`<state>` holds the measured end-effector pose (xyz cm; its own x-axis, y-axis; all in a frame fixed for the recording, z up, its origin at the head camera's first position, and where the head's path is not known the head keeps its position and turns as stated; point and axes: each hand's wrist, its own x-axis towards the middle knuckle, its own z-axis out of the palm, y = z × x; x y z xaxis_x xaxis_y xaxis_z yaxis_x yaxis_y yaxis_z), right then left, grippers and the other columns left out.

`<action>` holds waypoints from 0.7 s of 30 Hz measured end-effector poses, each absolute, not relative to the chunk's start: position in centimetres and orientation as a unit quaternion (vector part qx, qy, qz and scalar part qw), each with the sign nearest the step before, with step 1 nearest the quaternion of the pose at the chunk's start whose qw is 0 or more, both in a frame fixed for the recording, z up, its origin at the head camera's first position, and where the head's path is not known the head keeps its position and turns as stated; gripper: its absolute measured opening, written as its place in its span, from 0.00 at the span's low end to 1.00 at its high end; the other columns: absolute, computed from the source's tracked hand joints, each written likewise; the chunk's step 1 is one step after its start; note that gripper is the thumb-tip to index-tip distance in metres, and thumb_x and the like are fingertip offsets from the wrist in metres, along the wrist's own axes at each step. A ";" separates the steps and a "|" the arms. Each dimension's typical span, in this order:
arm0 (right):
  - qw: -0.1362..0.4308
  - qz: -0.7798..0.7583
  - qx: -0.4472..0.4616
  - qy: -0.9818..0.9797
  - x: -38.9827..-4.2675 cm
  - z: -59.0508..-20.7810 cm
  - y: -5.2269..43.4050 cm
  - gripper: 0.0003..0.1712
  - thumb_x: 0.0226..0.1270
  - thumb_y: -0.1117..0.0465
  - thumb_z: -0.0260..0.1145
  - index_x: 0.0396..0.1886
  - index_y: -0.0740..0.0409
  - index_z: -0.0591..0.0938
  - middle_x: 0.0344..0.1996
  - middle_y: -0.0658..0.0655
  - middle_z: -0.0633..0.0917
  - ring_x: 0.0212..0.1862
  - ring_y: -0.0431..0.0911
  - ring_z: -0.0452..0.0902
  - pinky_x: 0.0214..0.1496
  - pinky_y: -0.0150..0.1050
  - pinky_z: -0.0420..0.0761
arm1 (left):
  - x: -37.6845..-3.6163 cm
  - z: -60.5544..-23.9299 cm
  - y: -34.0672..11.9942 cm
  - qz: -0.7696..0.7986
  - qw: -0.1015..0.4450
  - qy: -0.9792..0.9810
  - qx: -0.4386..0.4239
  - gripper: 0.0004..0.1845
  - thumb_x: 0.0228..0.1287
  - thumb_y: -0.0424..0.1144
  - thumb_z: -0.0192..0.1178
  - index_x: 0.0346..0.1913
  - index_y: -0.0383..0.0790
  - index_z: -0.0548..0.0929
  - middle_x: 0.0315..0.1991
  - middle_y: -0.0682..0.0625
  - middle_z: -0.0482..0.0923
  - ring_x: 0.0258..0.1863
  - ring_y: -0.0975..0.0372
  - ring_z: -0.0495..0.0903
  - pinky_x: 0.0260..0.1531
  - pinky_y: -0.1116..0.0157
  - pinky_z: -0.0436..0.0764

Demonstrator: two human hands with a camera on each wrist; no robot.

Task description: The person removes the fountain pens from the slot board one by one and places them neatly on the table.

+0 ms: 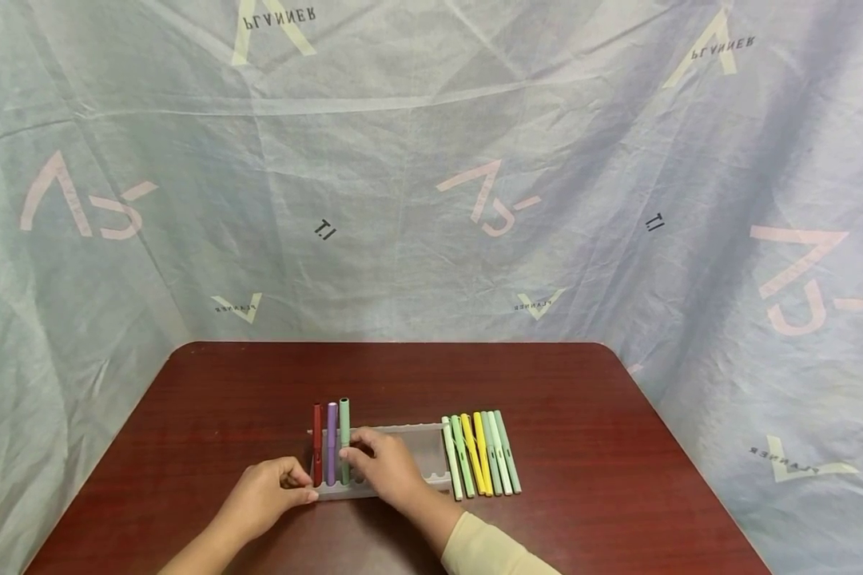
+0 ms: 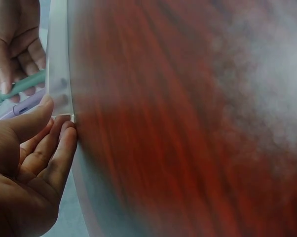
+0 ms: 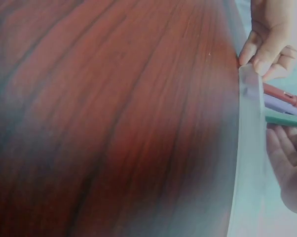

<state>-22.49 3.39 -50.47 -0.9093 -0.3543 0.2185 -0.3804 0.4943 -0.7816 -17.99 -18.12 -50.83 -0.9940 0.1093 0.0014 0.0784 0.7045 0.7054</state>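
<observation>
A clear plastic pen rack [image 1: 428, 455] with notched edges lies on the table. My left hand [image 1: 266, 491] pinches its near left corner between thumb and fingers; the left wrist view shows the same grip on the rack's end [image 2: 59, 59]. Side by side in the leftmost notches lie a dark red pen [image 1: 317, 443] and a purple pen [image 1: 332, 443]. To the right of them is a pale green pen [image 1: 344, 423], held by my right hand [image 1: 388, 467] between thumb and fingers. In the right wrist view this green pen [image 3: 284, 118] sits at the rack's edge.
Just beyond the rack's right end, several pens lie in a row: pale green ones, a brighter green pen [image 1: 463, 455] and yellow pens [image 1: 478, 447]. The dark red-brown table [image 1: 582, 415] has a hanging grey cloth [image 1: 403, 263] with printed letters behind and beside it.
</observation>
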 end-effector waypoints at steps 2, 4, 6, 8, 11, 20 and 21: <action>0.029 0.470 0.220 -0.854 -22.4 -50.2 3.4 0.10 0.66 0.50 0.67 0.41 0.49 0.83 0.31 0.45 0.86 0.30 0.29 0.75 0.36 0.28 0.76 | -18.0 -50.9 -18.1 0.379 0.018 0.924 0.052 0.10 0.50 0.46 0.74 0.27 0.54 0.81 0.25 0.65 0.81 0.27 0.72 0.75 0.29 0.70 0.73; 0.016 0.507 0.220 -0.833 -22.3 -50.1 3.3 0.09 0.67 0.52 0.68 0.41 0.50 0.82 0.31 0.46 0.86 0.30 0.32 0.78 0.35 0.29 0.78 | -18.0 -50.9 -18.2 0.380 0.016 0.923 0.053 0.10 0.50 0.46 0.74 0.27 0.54 0.81 0.25 0.65 0.81 0.27 0.71 0.75 0.29 0.70 0.73; -0.013 0.552 0.220 -0.804 -22.2 -49.9 3.3 0.09 0.67 0.54 0.68 0.39 0.53 0.81 0.29 0.49 0.86 0.29 0.35 0.81 0.33 0.30 0.80 | -18.0 -50.9 -18.2 0.382 0.015 0.923 0.054 0.10 0.50 0.46 0.74 0.27 0.54 0.81 0.25 0.65 0.81 0.27 0.71 0.75 0.29 0.70 0.73; -0.050 0.594 0.221 -0.772 -22.2 -49.8 3.3 0.09 0.67 0.56 0.67 0.38 0.57 0.80 0.30 0.52 0.86 0.30 0.39 0.83 0.34 0.35 0.83 | -17.9 -51.0 -18.2 0.384 0.014 0.921 0.057 0.09 0.50 0.46 0.74 0.27 0.53 0.81 0.25 0.65 0.81 0.27 0.71 0.76 0.29 0.71 0.74; -0.097 0.635 0.224 -0.733 -22.0 -49.8 3.3 0.10 0.68 0.58 0.66 0.38 0.62 0.80 0.33 0.57 0.88 0.33 0.41 0.84 0.39 0.43 0.85 | -18.0 -51.1 -18.3 0.389 0.016 0.919 0.060 0.09 0.51 0.45 0.74 0.27 0.53 0.81 0.26 0.64 0.81 0.27 0.72 0.76 0.28 0.71 0.74; -0.136 0.638 0.223 -0.725 -21.7 -50.6 3.6 0.10 0.68 0.61 0.66 0.38 0.66 0.80 0.36 0.65 0.88 0.35 0.37 0.83 0.42 0.40 0.85 | -18.0 -51.1 -18.1 0.396 0.030 0.916 0.053 0.09 0.52 0.45 0.73 0.28 0.52 0.81 0.26 0.63 0.81 0.27 0.70 0.76 0.28 0.70 0.74; -0.135 0.637 0.222 -0.726 -21.8 -50.7 3.7 0.10 0.69 0.61 0.66 0.38 0.66 0.80 0.36 0.65 0.87 0.35 0.36 0.83 0.42 0.39 0.85 | -18.0 -51.1 -18.1 0.396 0.030 0.917 0.052 0.09 0.52 0.45 0.73 0.28 0.52 0.81 0.26 0.63 0.81 0.27 0.69 0.76 0.28 0.70 0.74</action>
<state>-21.77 3.67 -50.71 -0.8648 -0.4946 0.0864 -0.1503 0.0908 -0.9845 -17.99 -18.10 -51.07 -0.9928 0.1186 -0.0143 0.0710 0.6818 0.7281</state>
